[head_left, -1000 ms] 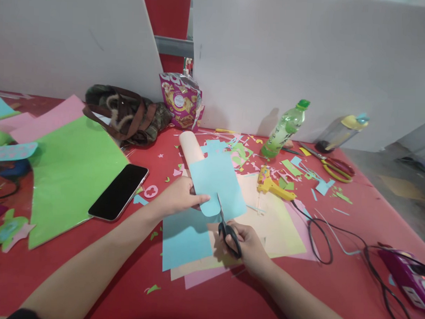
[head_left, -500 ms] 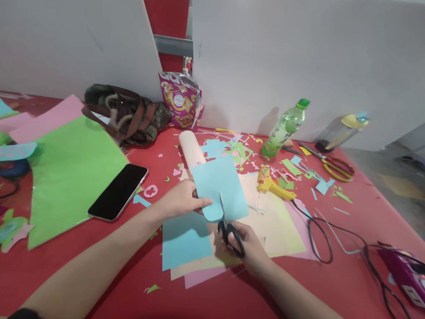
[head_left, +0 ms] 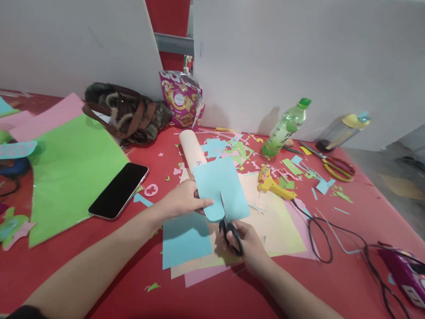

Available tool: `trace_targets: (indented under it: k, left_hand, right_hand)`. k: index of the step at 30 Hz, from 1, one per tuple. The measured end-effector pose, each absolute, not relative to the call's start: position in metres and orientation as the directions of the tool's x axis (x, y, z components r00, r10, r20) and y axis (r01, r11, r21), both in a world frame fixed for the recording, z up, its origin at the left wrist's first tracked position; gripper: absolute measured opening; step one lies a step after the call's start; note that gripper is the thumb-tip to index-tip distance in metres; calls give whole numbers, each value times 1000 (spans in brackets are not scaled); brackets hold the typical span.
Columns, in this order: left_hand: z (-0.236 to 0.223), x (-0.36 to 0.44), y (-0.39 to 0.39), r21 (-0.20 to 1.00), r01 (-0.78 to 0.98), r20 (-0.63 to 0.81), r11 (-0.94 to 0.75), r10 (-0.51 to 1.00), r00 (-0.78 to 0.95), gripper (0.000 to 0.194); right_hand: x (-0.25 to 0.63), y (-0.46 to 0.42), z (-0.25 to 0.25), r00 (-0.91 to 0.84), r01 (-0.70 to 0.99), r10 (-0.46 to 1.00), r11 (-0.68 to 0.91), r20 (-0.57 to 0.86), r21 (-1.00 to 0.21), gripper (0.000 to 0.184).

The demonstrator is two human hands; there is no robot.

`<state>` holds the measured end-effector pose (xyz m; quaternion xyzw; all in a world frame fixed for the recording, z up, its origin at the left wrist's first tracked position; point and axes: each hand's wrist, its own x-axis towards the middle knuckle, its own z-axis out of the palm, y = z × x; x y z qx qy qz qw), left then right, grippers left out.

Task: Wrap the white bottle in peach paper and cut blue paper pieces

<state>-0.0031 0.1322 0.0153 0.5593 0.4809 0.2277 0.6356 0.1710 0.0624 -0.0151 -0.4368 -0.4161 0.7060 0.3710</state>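
Note:
A light-blue sheet of paper [head_left: 221, 180] is pinched at its left edge by my left hand [head_left: 185, 199], thumb on top. My right hand [head_left: 247, 244] grips black-handled scissors [head_left: 231, 237], and their blade lies over the sheet from its near edge. The sheet's near left corner is rounded beside the cut. Under both hands lies a stack of coloured paper with a blue sheet [head_left: 185, 242] at its left. Just behind the held sheet rests a pale peach paper roll [head_left: 192, 148].
A phone [head_left: 119, 190] and a large green sheet [head_left: 69, 173] lie left. To the right are a yellow glue gun [head_left: 276, 186] with a black cord, a green bottle [head_left: 286, 127] and larger scissors [head_left: 334, 167]. A snack bag [head_left: 181, 100] stands behind, near paper scraps [head_left: 241, 152].
The blue sheet and my left hand have shifted slightly right and nearer. The scissors remain at the sheet's near edge, their blades looking closer together.

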Motion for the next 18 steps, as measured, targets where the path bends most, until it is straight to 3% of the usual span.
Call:
trace_targets:
  k: [18]
  left_hand:
    - [14, -8, 135, 924, 256, -375, 285, 803, 463, 21]
  right_hand:
    - [170, 64, -16, -306, -95, 874, -423, -378, -901, 54]
